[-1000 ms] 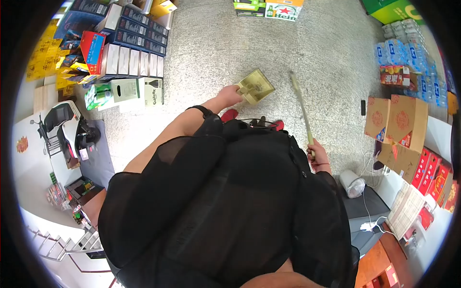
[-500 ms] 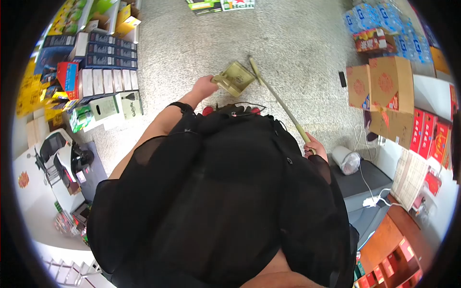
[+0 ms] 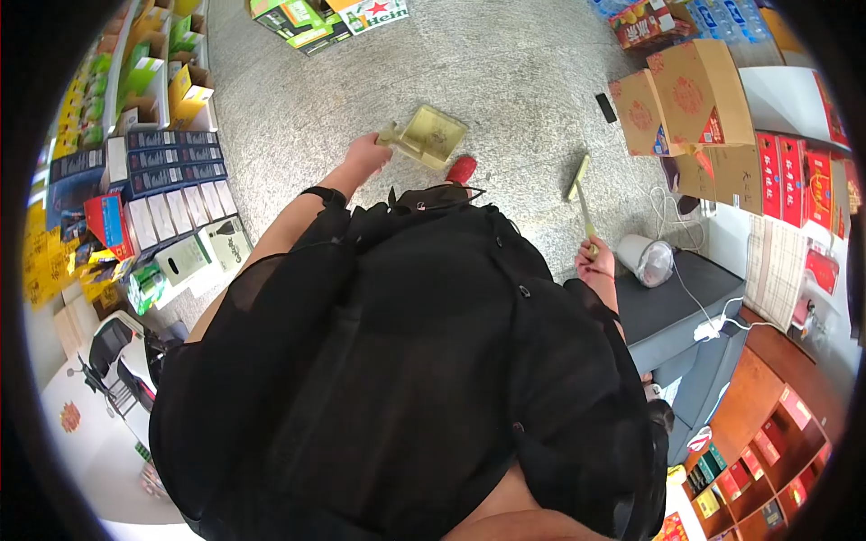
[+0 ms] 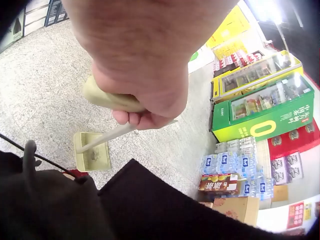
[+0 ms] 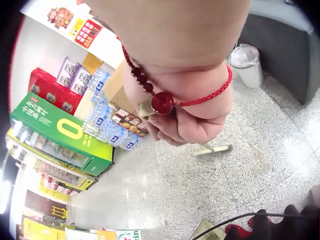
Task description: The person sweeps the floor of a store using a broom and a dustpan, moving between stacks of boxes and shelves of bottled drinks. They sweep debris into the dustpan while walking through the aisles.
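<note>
My left hand [image 3: 365, 155] grips the handle of a pale yellow long-handled dustpan [image 3: 435, 137], its fingers curled round the grip in the left wrist view. The toothed pan [image 4: 95, 162] is low over the speckled floor, beside a red shoe [image 3: 462, 169]. Out to the right, my right hand [image 3: 595, 259] holds the top of a broom [image 3: 585, 200] in curled fingers. The broom's narrow head [image 5: 212, 150] is down at the floor, well apart from the dustpan. A red bracelet [image 5: 205, 98] circles the right wrist.
Brown cartons [image 3: 695, 95] stand at the right, with a dark flat object [image 3: 605, 108] on the floor beside them. A white bin [image 3: 645, 259] and loose cables are near the right hand. Stacked boxes [image 3: 176, 162] line the left, and beer cartons [image 3: 316, 20] stand ahead.
The broom swung in toward the dustpan, then out to the right, away from it. The head view has shifted, with cartons and shelves now lower in it. Both hands keep their holds.
</note>
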